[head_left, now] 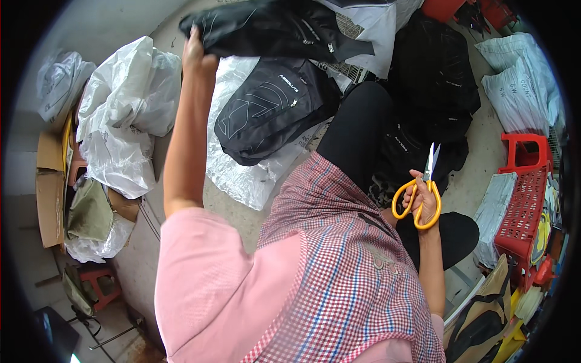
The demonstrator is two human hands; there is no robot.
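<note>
At upper left, well ahead of the shoulder, I log one left hand (195, 53), arm stretched nearly straight, thumb up, gripping the end of a black zippered bag (266, 30) lifted crosswise. At right, one right hand (426, 202), forearm extended, palm turned up, fingers curled at the yellow handles of a pair of scissors (428, 177); blades slightly parted, tips pointing away from the body.

Below the lifted bag, I list one black backpack (278, 106) with pale line decoration, lying on translucent plastic sheeting (239, 181) over the concrete floor (142, 251). Between that backpack and the scissors: one bent leg in black trousers (357, 127), an obstruction. Beyond the right hand: a heap of black bags (433, 66).

Right margin: white printed sacks (517, 78), one red perforated plastic basket (517, 202). Left margin: one bulky white plastic bag (127, 103), one open cardboard box (49, 206), an olive fabric piece (89, 212), one low red stool (101, 284).
</note>
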